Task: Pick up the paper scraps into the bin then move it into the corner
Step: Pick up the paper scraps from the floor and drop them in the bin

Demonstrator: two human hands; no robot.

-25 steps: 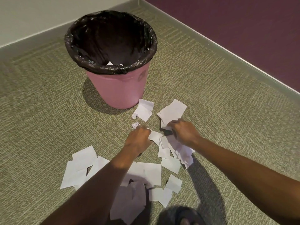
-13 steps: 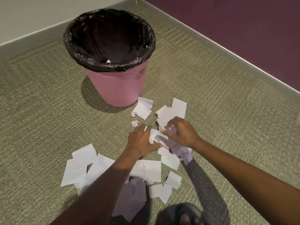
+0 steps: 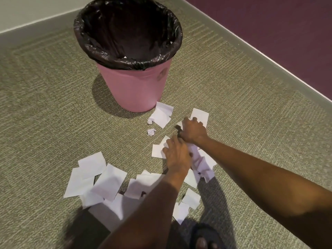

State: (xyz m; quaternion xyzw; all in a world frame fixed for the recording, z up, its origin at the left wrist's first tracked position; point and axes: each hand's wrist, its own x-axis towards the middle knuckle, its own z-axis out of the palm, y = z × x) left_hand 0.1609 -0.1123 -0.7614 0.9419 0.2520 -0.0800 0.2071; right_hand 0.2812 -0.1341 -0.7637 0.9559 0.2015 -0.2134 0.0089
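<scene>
A pink bin [image 3: 136, 88] lined with a black bag [image 3: 127, 31] stands upright on the carpet, a white scrap just visible inside. Several white paper scraps [image 3: 100, 178] lie scattered in front of it, with two small crumpled bits [image 3: 151, 131] near its base. My left hand [image 3: 177, 153] presses down on a bunch of scraps [image 3: 203, 164], fingers curled over them. My right hand [image 3: 194, 131] lies just beyond it, closed over more scraps at the far right of the pile.
Olive carpet [image 3: 45, 114] covers the floor. A grey skirting strip [image 3: 260, 53] runs along a purple wall on the right, and a pale wall [image 3: 27, 9] meets it behind the bin. A sandalled foot [image 3: 203, 239] shows at the bottom edge.
Both hands have drawn together and raked scraps into a bunch. The right hand has reached forward onto the far scraps. The view has moved closer to the bin.
</scene>
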